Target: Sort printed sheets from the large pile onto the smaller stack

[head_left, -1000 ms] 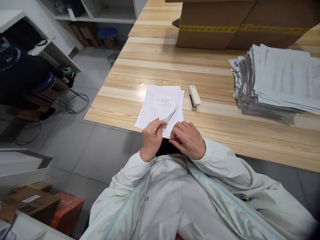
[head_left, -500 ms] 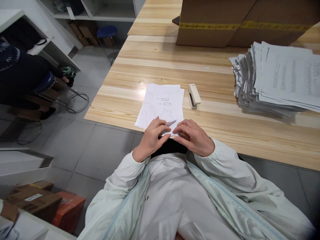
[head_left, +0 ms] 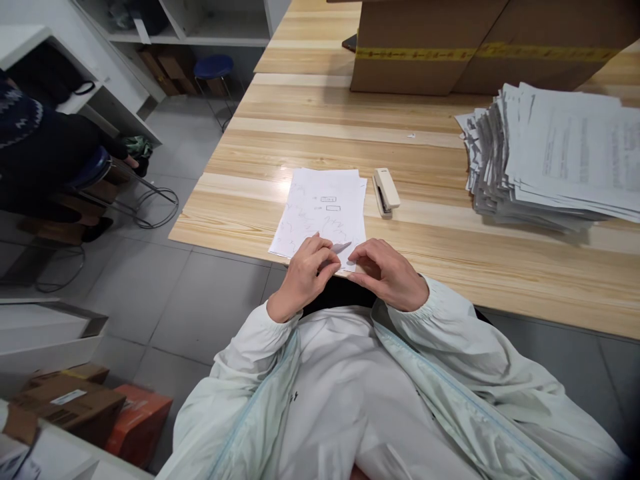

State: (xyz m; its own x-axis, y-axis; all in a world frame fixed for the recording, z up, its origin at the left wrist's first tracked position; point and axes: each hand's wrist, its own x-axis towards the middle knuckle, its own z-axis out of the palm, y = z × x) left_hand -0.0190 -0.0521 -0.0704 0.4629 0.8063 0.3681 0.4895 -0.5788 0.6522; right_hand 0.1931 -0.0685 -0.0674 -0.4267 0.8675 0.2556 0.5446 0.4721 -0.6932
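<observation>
A few white sheets of paper (head_left: pixel 305 213) lie loosely stacked at the front edge of the wooden table, with small printed boxes and faint handwriting on the top one. At the near edge a bit of paper is folded up between my hands. My left hand (head_left: pixel 307 273) pinches this raised paper between thumb and forefinger. My right hand (head_left: pixel 387 273) rests at the lower right corner, fingers curved, a gap between thumb and forefinger. Right of the sheets stands a cream stapler (head_left: pixel 387 192), apart from both hands.
A tall, uneven stack of printed papers (head_left: pixel 565 153) stands on the right of the wooden table (head_left: pixel 425 247). Behind it is a cardboard box (head_left: pixel 415 33) with yellow tape. At left a person (head_left: pixel 35 140) sits on a stool; cartons (head_left: pixel 70 400) lie lower left.
The thumb and forefinger of my left hand have drawn closer together on the paper. My right thumb and fingertips have shifted slightly right, away from the left hand.
</observation>
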